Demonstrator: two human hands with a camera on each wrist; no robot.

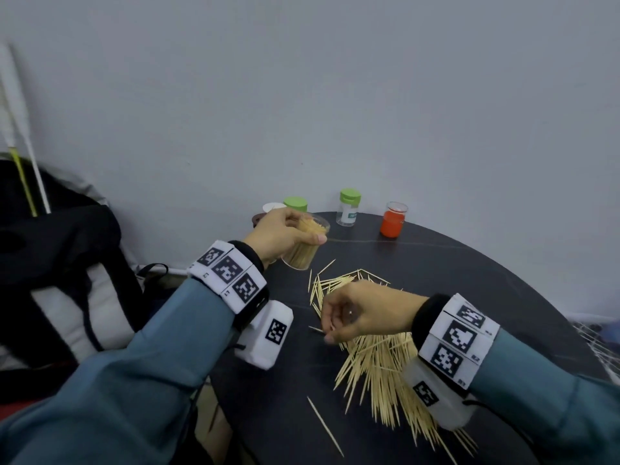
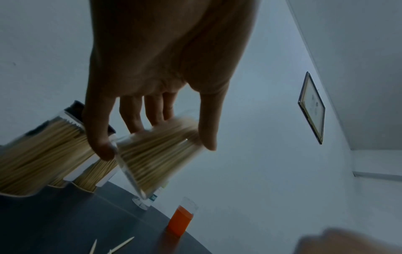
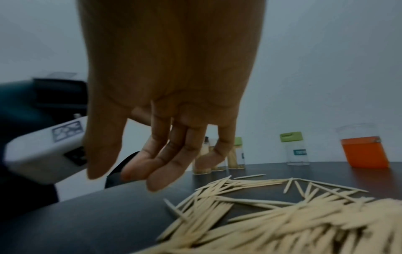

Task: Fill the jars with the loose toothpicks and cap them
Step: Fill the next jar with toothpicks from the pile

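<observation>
My left hand (image 1: 307, 237) grips an uncapped clear jar (image 1: 301, 255) packed with toothpicks, tilted and lifted over the far left of the dark round table (image 1: 453, 263). In the left wrist view my fingers (image 2: 135, 120) and thumb wrap round the jar (image 2: 152, 165) near its mouth. My right hand (image 1: 330, 328) hovers low over the heap of loose toothpicks (image 1: 379, 367). Its fingers (image 3: 161, 171) hang relaxed and hold nothing. The loose toothpicks (image 3: 282, 214) lie just right of and below that hand.
Along the table's far edge stand a green-capped jar of toothpicks (image 1: 296, 203), an empty green-capped jar (image 1: 349, 207) and a beaker of orange stuff (image 1: 393, 220). More filled jars (image 2: 43, 154) sit by my left hand. A black backpack (image 1: 57, 250) lies left of the table.
</observation>
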